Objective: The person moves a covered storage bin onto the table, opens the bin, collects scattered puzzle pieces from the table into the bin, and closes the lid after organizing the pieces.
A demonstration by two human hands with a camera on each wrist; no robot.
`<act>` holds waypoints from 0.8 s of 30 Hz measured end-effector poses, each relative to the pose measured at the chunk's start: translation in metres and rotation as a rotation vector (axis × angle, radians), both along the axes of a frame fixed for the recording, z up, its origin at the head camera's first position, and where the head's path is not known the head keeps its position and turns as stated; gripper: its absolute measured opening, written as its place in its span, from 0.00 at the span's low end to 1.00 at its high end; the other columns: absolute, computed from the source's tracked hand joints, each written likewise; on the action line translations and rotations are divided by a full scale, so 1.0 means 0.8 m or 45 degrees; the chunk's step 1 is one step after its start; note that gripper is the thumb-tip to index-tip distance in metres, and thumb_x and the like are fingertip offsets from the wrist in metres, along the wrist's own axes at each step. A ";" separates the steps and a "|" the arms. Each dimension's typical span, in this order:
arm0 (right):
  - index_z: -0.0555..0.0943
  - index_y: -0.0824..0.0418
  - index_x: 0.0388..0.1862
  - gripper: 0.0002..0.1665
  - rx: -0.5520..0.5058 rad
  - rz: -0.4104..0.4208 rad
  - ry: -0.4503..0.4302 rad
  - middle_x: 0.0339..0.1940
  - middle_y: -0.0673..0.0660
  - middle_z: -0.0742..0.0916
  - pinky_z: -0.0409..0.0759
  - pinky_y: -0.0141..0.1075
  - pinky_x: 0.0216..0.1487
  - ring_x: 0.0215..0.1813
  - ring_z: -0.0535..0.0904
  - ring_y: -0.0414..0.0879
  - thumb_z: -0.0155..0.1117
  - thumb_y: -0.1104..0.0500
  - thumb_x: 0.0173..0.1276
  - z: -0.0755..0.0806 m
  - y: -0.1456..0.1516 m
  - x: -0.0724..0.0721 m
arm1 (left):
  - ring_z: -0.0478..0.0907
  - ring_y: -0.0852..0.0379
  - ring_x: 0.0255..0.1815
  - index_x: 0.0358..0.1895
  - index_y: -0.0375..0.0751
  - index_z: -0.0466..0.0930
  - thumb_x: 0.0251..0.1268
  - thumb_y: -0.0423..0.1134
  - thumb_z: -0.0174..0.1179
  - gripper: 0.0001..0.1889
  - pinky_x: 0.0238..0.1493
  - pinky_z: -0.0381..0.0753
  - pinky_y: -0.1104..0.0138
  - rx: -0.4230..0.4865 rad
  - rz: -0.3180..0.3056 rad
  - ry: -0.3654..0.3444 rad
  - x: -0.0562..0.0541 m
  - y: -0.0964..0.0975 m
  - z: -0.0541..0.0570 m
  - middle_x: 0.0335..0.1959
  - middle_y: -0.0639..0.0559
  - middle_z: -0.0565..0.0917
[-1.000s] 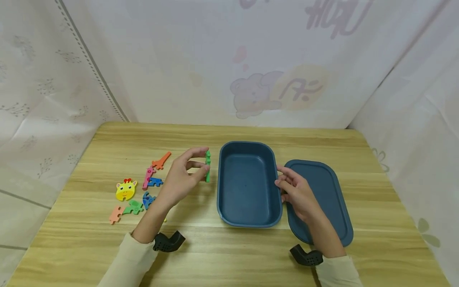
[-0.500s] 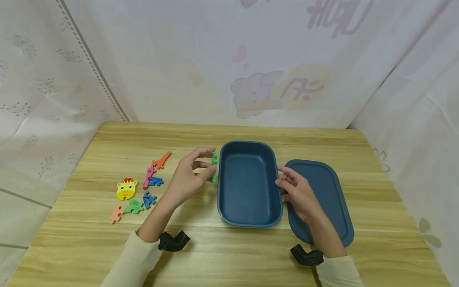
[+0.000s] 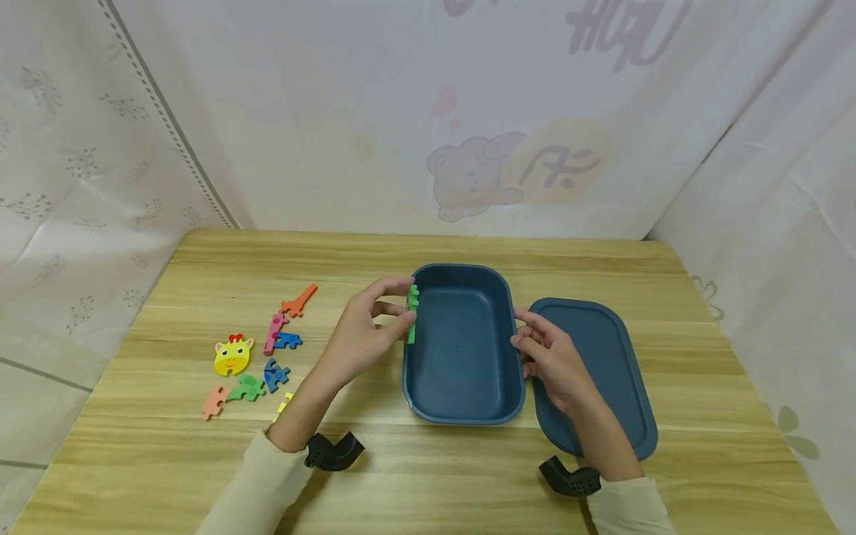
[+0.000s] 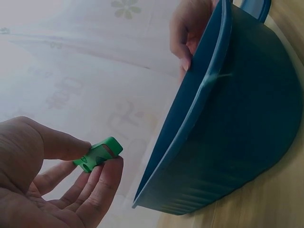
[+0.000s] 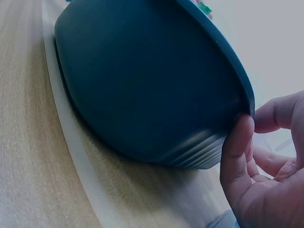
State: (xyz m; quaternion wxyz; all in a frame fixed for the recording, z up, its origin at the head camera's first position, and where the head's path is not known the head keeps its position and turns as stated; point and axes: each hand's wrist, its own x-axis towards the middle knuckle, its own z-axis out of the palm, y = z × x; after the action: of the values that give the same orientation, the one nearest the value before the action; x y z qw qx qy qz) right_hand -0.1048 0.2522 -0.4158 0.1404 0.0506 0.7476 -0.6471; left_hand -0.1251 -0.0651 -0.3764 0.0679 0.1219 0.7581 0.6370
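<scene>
My left hand [image 3: 366, 331] pinches a green foam-like puzzle piece [image 4: 100, 154] between thumb and fingers, held on edge. In the head view the piece overlaps the left rim of a deep blue plastic box [image 3: 464, 357]; the left wrist view has it raised beside the rim. Nothing lies inside the box. On the box's right side, my right hand [image 3: 551, 360] pinches the rim, thumb and fingertips on either side of the wall, as the right wrist view [image 5: 266, 156] confirms.
Left on the wooden table [image 3: 428, 475] lie a yellow giraffe-head piece [image 3: 233, 355] and several coloured puzzle pieces, among them an orange one [image 3: 299, 300], a pink one [image 3: 275, 332] and a green one [image 3: 247, 388]. The flat blue lid [image 3: 605, 364] lies partly under the right forearm.
My left hand has moved right with the green puzzle piece, from beside the box to over its left rim in the head view. The right hand and box have stayed put.
</scene>
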 end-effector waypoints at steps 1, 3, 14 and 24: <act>0.60 0.59 0.86 0.37 0.000 0.000 -0.001 0.40 0.41 0.80 0.80 0.32 0.31 0.37 0.74 0.37 0.56 0.60 0.83 0.000 0.000 0.000 | 0.87 0.47 0.54 0.71 0.49 0.77 0.74 0.31 0.64 0.25 0.45 0.92 0.48 -0.005 -0.002 0.000 0.000 0.001 0.000 0.67 0.45 0.80; 0.60 0.59 0.86 0.37 -0.001 0.002 0.001 0.41 0.42 0.80 0.80 0.32 0.31 0.37 0.74 0.37 0.56 0.60 0.83 0.000 0.000 0.000 | 0.87 0.47 0.54 0.71 0.49 0.77 0.75 0.31 0.64 0.25 0.46 0.91 0.45 -0.005 -0.007 -0.005 0.000 0.002 0.000 0.67 0.45 0.79; 0.60 0.58 0.86 0.37 0.001 0.006 0.004 0.41 0.42 0.80 0.80 0.32 0.31 0.37 0.74 0.37 0.56 0.60 0.83 -0.002 0.000 -0.001 | 0.87 0.48 0.53 0.72 0.47 0.77 0.74 0.30 0.64 0.25 0.39 0.88 0.66 -0.013 -0.046 0.016 0.005 0.015 -0.004 0.66 0.42 0.79; 0.60 0.58 0.86 0.36 0.009 0.003 0.004 0.40 0.42 0.80 0.80 0.32 0.31 0.37 0.73 0.37 0.55 0.61 0.83 -0.001 0.000 -0.001 | 0.87 0.49 0.51 0.71 0.48 0.78 0.72 0.30 0.65 0.26 0.35 0.85 0.69 -0.047 -0.045 0.075 0.007 0.034 -0.006 0.65 0.43 0.81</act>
State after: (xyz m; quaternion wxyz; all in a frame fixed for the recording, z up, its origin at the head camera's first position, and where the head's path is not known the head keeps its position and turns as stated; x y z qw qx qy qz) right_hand -0.1054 0.2525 -0.4163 0.1398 0.0493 0.7503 -0.6443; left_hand -0.1196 -0.0382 -0.3814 0.0591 0.1527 0.7691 0.6178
